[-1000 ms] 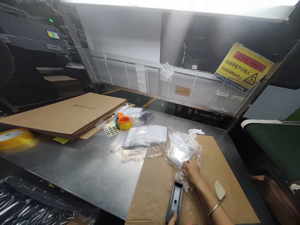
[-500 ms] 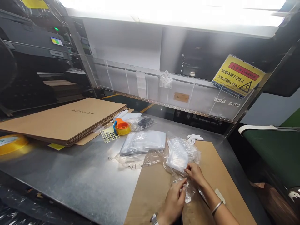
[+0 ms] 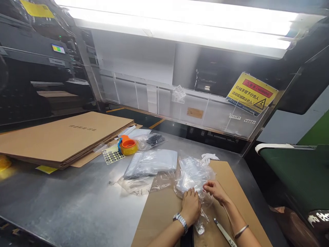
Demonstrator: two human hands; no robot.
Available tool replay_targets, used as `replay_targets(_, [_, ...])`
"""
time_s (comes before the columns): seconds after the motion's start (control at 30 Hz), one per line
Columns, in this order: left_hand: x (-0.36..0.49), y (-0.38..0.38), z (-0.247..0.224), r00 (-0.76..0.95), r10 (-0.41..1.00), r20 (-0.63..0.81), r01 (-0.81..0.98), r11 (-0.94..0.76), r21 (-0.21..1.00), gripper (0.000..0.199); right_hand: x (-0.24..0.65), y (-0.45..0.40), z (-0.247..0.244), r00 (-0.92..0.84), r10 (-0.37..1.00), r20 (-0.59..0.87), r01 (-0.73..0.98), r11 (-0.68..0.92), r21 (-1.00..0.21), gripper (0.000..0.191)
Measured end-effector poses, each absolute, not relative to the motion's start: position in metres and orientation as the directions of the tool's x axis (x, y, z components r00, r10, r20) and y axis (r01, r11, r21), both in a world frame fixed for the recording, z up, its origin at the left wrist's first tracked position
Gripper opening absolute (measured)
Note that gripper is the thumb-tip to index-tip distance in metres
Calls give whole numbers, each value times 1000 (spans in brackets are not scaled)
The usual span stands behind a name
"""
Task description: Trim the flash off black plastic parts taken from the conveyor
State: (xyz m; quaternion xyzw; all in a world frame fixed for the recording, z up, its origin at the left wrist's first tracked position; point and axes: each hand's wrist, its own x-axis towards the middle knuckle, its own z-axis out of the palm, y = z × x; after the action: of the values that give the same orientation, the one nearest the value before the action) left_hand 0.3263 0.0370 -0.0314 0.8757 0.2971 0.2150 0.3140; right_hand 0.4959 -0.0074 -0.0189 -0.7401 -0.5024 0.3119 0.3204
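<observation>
Both of my hands are at a crumpled pile of clear plastic bags [image 3: 193,174] lying on a brown cardboard sheet [image 3: 231,192]. My left hand [image 3: 190,206], with a watch on the wrist, rests flat on the near edge of the plastic. Fingers of my right hand [image 3: 215,190], a bangle on its wrist, pinch the plastic at the pile's right side. A narrow white strip [image 3: 224,232] lies on the cardboard below my right forearm. A dark object [image 3: 189,238] shows partly under my left forearm.
A metal table [image 3: 77,202] carries a stack of flat cardboard [image 3: 61,137] at the left, an orange tape dispenser [image 3: 128,145], a sticker sheet [image 3: 112,155], a flat stack of bags [image 3: 151,163] and a white glove [image 3: 209,157]. A clear screen with a yellow warning sign [image 3: 251,93] stands behind.
My left hand let go of the dark object and came up onto the plastic pile. My right hand shifted to the pile's right side. The view tilted upward.
</observation>
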Motion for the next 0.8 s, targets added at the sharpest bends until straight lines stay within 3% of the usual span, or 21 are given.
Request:
replay_targets(0.13, [326, 37, -23, 657, 716, 237, 290, -530, 797, 31, 482, -14, -21, 350, 937, -12, 571, -224, -790, 25])
replay_targets(0.23, [332, 40, -25, 625, 756, 197, 234, -421, 876, 29, 466, -20, -23, 346, 937, 54, 593, -173, -786, 21])
replay_targets(0.4, [330, 45, -33, 529, 829, 181, 233, -347, 908, 27, 455, -29, -17, 377, 916, 137, 574, -115, -810, 23])
replay_targets(0.53, [307, 35, -22, 459, 831, 315, 247, -460, 853, 21, 445, -36, -3, 436, 872, 223, 603, -99, -791, 23])
replay_targets(0.67, [287, 22, -6, 506, 706, 495, 248, -669, 700, 27, 418, -44, 18, 361, 894, 266, 689, -64, -722, 16])
replay_targets(0.8, [266, 28, -1, 568, 604, 559, 265, -777, 570, 23, 395, -57, 30, 359, 896, 263, 734, -96, -673, 16])
